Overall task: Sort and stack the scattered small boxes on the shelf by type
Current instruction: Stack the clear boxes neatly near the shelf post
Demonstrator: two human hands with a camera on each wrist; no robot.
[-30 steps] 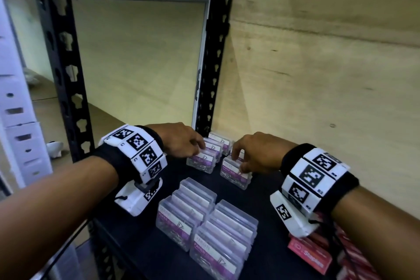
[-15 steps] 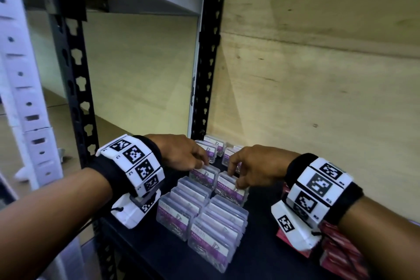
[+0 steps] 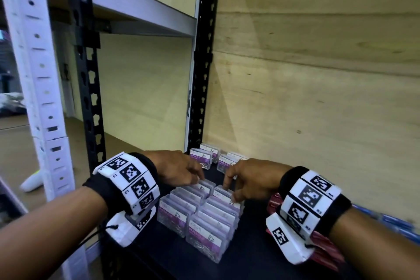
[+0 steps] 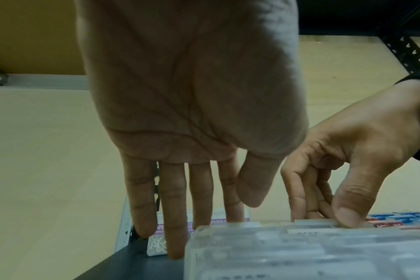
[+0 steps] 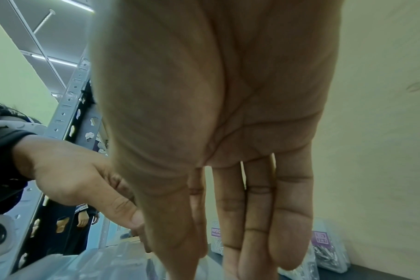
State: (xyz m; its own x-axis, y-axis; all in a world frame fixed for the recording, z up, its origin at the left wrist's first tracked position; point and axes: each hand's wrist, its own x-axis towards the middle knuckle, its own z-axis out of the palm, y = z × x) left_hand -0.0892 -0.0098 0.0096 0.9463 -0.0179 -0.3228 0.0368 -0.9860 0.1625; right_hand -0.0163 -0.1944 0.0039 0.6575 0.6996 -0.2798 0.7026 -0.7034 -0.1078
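- The left hand [image 3: 179, 171] and the right hand [image 3: 251, 179] sit side by side at the far end of two rows of clear paper-clip boxes [image 3: 204, 213]; each row's long axis runs from the person toward the back wall, boxes standing on edge face to face
- The left hand's fingers [image 4: 173, 217] are straight and slightly apart, tips dropping behind the last box of the left row [image 3: 203, 185]; it presses rather than grips
- The right hand pinches the last box of the right row [image 3: 223, 192], thumb [image 4: 348, 212] on the near face and fingers curled over the far face
- Each hand is nearest its own row, so I judge the next move as drawing both end boxes toward the body to close the rows up
- More loose paper-clip boxes [image 3: 216, 159] stand just beyond the fingertips near the back corner, nearer the left hand by a little
- All this stands on a black shelf [image 3: 159, 254] with a plywood back wall [image 3: 318, 75] close behind; a black upright [image 3: 202, 75] marks the corner and another shelf board [image 3: 141, 7] runs overhead
- Red boxes [image 3: 325, 250] lie under the right wrist, blue ones [image 3: 391, 223] beyond
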